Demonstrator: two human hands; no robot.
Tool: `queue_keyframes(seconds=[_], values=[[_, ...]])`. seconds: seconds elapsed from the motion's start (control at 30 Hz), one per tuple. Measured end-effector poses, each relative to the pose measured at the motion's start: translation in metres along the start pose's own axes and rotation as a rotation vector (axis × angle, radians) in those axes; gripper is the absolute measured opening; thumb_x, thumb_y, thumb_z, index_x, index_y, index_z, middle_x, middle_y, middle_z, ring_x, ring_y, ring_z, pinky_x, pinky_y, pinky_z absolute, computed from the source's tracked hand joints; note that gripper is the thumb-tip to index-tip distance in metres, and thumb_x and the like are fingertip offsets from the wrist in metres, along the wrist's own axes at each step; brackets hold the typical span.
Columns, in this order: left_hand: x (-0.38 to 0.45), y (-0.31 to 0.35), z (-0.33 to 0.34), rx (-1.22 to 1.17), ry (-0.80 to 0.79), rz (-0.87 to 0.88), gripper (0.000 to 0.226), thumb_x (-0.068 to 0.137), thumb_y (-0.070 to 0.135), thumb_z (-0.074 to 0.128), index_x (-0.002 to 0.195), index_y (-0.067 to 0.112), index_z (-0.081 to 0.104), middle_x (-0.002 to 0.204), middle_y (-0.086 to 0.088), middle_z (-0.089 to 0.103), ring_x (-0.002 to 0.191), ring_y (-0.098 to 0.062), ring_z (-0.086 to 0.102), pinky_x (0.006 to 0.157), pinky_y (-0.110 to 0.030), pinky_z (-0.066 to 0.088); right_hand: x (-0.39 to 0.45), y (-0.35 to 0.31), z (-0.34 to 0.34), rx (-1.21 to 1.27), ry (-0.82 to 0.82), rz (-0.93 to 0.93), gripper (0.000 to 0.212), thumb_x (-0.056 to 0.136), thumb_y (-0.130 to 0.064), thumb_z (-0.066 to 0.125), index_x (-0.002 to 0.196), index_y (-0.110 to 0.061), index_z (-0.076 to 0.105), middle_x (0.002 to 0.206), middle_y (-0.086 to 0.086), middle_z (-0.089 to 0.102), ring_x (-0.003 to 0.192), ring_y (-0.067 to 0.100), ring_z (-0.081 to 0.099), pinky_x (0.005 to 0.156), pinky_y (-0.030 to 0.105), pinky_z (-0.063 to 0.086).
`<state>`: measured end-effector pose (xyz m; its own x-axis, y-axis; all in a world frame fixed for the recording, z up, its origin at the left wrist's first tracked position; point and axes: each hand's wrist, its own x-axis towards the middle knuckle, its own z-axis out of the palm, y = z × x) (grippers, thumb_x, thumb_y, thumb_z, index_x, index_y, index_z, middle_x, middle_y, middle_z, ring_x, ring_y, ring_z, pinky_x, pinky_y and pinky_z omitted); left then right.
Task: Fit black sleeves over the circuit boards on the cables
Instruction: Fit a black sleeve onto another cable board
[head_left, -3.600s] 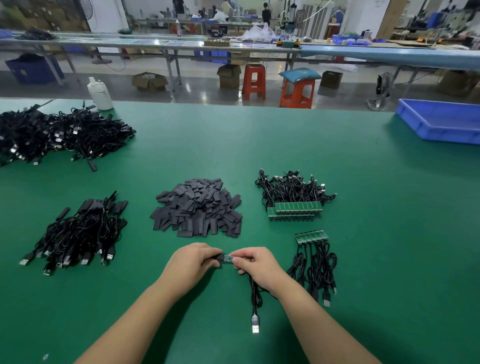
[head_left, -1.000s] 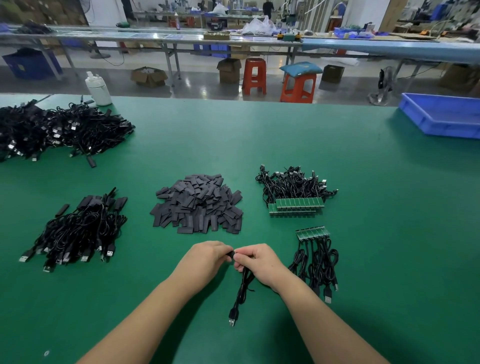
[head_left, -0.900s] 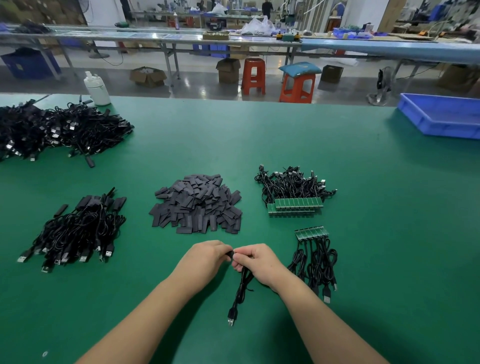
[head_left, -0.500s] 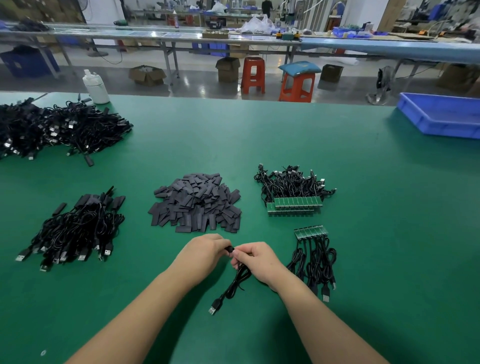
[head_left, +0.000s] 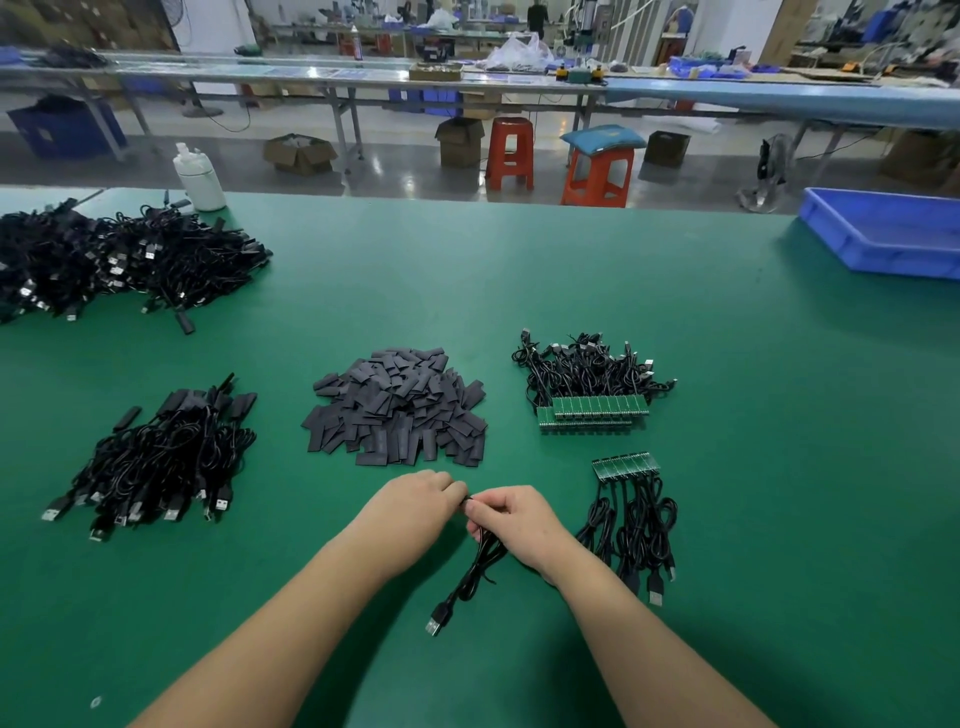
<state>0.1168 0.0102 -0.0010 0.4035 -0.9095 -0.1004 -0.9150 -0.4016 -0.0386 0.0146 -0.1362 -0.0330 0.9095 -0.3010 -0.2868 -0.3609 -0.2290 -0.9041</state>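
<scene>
Head view: our left hand (head_left: 415, 506) and right hand (head_left: 511, 519) pinch one cable (head_left: 467, 577) above the tabletop (head_left: 727, 364), its board hidden; we judge a square push seats the sleeve, spares (head_left: 397, 408) heaped beyond.

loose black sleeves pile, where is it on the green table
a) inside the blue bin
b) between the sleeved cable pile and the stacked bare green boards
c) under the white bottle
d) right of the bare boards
b: the loose black sleeves pile lies mid-table, with the sleeved cable pile on its left side and the stacked bare green boards on its right.
</scene>
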Motion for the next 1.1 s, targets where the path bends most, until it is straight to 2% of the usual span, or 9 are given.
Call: queue_keyframes(seconds=[0.1, 0.2, 0.3, 0.37, 0.47, 0.6, 0.7, 0.93, 1.1], values=[[0.001, 0.004, -0.003, 0.04, -0.043, 0.007, 0.039, 0.088, 0.002, 0.049, 0.124, 0.015, 0.048, 0.113, -0.003, 0.054, 0.099, -0.022, 0.055, 0.075, -0.031, 0.041, -0.001, 0.0, 0.0, 0.01, 0.0, -0.005, 0.022, 0.094, -0.028, 0.065, 0.082, -0.013, 0.076, 0.083, 0.009, 0.075, 0.073, 0.017, 0.058, 0.087, 0.047, 0.053], [0.002, 0.008, -0.005, 0.08, -0.099, -0.008, 0.043, 0.085, -0.001, 0.053, 0.125, 0.014, 0.046, 0.114, -0.005, 0.051, 0.092, -0.025, 0.059, 0.066, -0.031, 0.039, -0.001, -0.001, -0.001, 0.008, -0.011, 0.007, 0.021, 0.091, -0.025, 0.065, 0.076, -0.012, 0.074, 0.075, 0.007, 0.073, 0.071, 0.017, 0.055, 0.08, 0.043, 0.052], [0.0, 0.005, 0.003, 0.005, -0.045, -0.023, 0.063, 0.082, -0.007, 0.051, 0.139, 0.017, 0.038, 0.142, -0.005, 0.039, 0.094, -0.028, 0.06, 0.074, -0.037, 0.049, -0.001, -0.005, -0.002, 0.012, -0.007, 0.02, 0.024, 0.089, -0.027, 0.067, 0.071, -0.012, 0.072, 0.069, 0.0, 0.069, 0.066, 0.013, 0.053, 0.072, 0.033, 0.043], [-0.003, 0.003, 0.007, -0.273, 0.09, -0.129, 0.079, 0.084, -0.01, 0.047, 0.152, 0.025, 0.025, 0.157, 0.003, 0.023, 0.101, -0.025, 0.06, 0.08, -0.034, 0.049, -0.001, -0.006, -0.002, 0.092, 0.042, 0.005, 0.026, 0.088, -0.029, 0.07, 0.072, -0.008, 0.072, 0.069, -0.002, 0.07, 0.067, 0.009, 0.059, 0.077, 0.033, 0.048], [-0.006, 0.005, 0.005, -0.874, 0.308, -0.367, 0.045, 0.099, 0.015, 0.05, 0.143, 0.024, 0.043, 0.141, 0.005, 0.05, 0.107, -0.012, 0.061, 0.098, -0.034, 0.048, 0.001, -0.01, 0.0, 0.582, 0.153, 0.059, 0.022, 0.089, -0.022, 0.073, 0.089, 0.0, 0.074, 0.079, 0.008, 0.071, 0.074, 0.017, 0.067, 0.08, 0.036, 0.058], [-0.013, 0.017, 0.005, -1.452, 0.072, -0.41, 0.011, 0.096, 0.024, 0.062, 0.102, 0.016, 0.067, 0.086, -0.002, 0.075, 0.076, -0.016, 0.07, 0.071, -0.034, 0.057, 0.006, -0.024, 0.001, 1.158, 0.261, 0.067, 0.021, 0.085, -0.007, 0.073, 0.101, 0.006, 0.068, 0.086, 0.017, 0.072, 0.084, 0.024, 0.072, 0.072, 0.034, 0.06], [-0.017, 0.027, 0.007, -1.411, 0.068, -0.392, 0.006, 0.092, 0.013, 0.067, 0.098, 0.011, 0.067, 0.075, -0.001, 0.072, 0.066, -0.015, 0.07, 0.053, -0.024, 0.048, 0.007, -0.033, 0.004, 1.234, 0.266, 0.045, 0.037, 0.075, -0.01, 0.077, 0.105, 0.007, 0.066, 0.087, 0.019, 0.072, 0.086, 0.026, 0.072, 0.074, 0.035, 0.06], [-0.027, 0.017, 0.009, -1.002, 0.125, -0.421, 0.007, 0.092, 0.024, 0.065, 0.094, 0.027, 0.072, 0.069, 0.004, 0.072, 0.069, -0.013, 0.068, 0.067, -0.021, 0.049, 0.007, -0.042, -0.002, 0.905, 0.285, 0.002, 0.043, 0.089, -0.001, 0.069, 0.129, -0.003, 0.054, 0.094, 0.014, 0.076, 0.088, 0.022, 0.074, 0.083, 0.03, 0.06], [-0.03, 0.013, 0.008, -0.926, 0.107, -0.41, 0.008, 0.093, 0.027, 0.063, 0.095, 0.03, 0.071, 0.067, 0.008, 0.071, 0.063, -0.002, 0.064, 0.061, -0.013, 0.044, 0.003, -0.048, -0.008, 0.611, 0.29, -0.07, 0.046, 0.096, -0.005, 0.062, 0.138, -0.022, 0.052, 0.102, 0.009, 0.073, 0.083, 0.02, 0.076, 0.066, 0.02, 0.057]])
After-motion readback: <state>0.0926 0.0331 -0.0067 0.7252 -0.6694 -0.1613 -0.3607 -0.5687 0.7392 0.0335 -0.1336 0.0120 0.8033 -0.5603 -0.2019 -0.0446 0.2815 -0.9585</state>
